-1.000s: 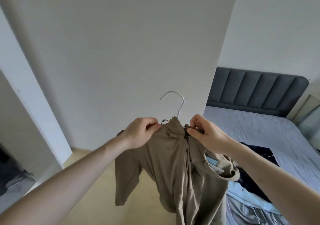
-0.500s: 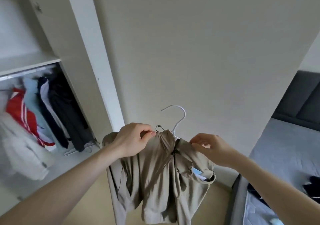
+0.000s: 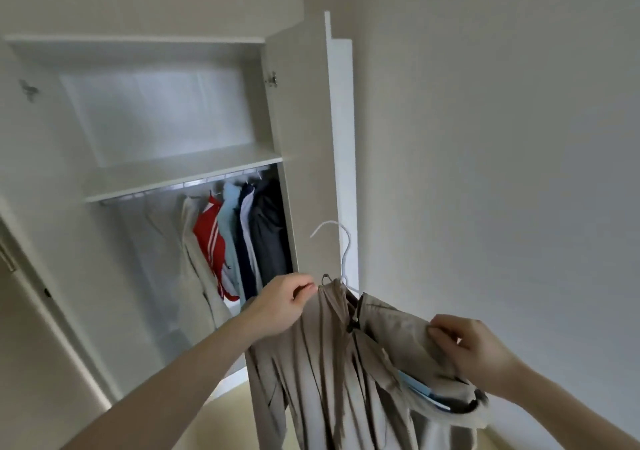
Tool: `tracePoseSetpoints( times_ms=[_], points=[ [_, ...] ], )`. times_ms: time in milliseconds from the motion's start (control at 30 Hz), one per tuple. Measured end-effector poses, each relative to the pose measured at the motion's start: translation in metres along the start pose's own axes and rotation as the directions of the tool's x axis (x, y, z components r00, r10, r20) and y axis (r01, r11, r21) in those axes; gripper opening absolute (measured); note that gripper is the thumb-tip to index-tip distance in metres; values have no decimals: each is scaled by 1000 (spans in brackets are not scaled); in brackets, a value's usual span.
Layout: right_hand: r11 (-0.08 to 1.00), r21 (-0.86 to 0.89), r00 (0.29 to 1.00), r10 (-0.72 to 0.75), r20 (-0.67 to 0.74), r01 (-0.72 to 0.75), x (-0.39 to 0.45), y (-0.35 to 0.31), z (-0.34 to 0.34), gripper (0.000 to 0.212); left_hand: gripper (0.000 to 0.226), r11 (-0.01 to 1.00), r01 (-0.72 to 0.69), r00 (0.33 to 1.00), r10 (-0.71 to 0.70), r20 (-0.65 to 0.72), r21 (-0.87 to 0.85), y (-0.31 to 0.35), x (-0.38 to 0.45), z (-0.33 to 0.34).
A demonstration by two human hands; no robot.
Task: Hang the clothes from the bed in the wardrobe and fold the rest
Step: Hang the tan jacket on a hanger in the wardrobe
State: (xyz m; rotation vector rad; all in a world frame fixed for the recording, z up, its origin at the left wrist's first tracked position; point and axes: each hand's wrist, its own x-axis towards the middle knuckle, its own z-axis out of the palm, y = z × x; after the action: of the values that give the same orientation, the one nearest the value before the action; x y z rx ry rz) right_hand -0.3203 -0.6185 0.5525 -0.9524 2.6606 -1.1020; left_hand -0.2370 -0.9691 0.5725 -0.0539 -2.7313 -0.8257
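A beige jacket [image 3: 332, 363] hangs on a white hanger [image 3: 341, 245] in front of me, its hook pointing left and up. My left hand [image 3: 282, 302] pinches the jacket's collar just left of the hook. My right hand [image 3: 471, 349] grips the jacket's right shoulder fabric, lower and to the right. The open wardrobe [image 3: 180, 172] stands ahead on the left, with a rail [image 3: 194, 183] under its shelf. Several hung clothes [image 3: 235, 238] crowd the rail's right end: beige, red with white stripes, light blue, navy and dark grey.
The wardrobe's right door [image 3: 304, 144] stands open beside the hanger hook. A plain white wall [image 3: 485, 138] fills the right side. The rail's left part carries an empty hanger [image 3: 152, 221]. Pale yellow floor [image 3: 221, 418] shows below the jacket.
The view has swung left from the bed to the wardrobe, which now fills the left half. My right hand slid from the collar down to the jacket's right shoulder. The left hand's pinch is unchanged.
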Motion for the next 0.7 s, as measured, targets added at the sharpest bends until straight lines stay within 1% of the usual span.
tracePoseSetpoints(
  times_ms=[67, 167, 300, 400, 500, 567, 600, 700],
  points=[
    [998, 54, 999, -40, -3, 40, 34, -21, 15, 40, 30, 1000, 9, 1000, -9, -17, 15, -29, 6, -20],
    [988, 133, 997, -77, -16, 79, 89, -52, 45, 35, 27, 998, 24, 999, -21, -41, 53, -76, 16, -46],
    [962, 252, 994, -96, -51, 105, 150, -88, 89, 37, 21, 992, 69, 994, -59, -95, 102, -132, 33, -79],
    [946, 310, 996, -89, -32, 94, 193, -106, 121, 37, 17, 980, 131, 966, -91, -243, 153, -174, 45, -95],
    [939, 336, 997, -73, -19, 75, 233, -112, 150, 34, 22, 947, 260, 908, -173, -382, 188, -206, 56, -102],
    [940, 335, 995, -87, 58, 62, 265, -114, 168, 31, 24, 929, 324, 873, -221, -435, 178, -226, 68, -107],
    [942, 332, 989, -98, 113, 56, 281, -115, 176, 29, 23, 926, 346, 864, -251, -437, 152, -234, 75, -109],
    [940, 337, 943, -164, 291, 59, 335, -119, 199, 23, 23, 909, 416, 845, -372, -384, 32, -260, 99, -115]
  ],
)
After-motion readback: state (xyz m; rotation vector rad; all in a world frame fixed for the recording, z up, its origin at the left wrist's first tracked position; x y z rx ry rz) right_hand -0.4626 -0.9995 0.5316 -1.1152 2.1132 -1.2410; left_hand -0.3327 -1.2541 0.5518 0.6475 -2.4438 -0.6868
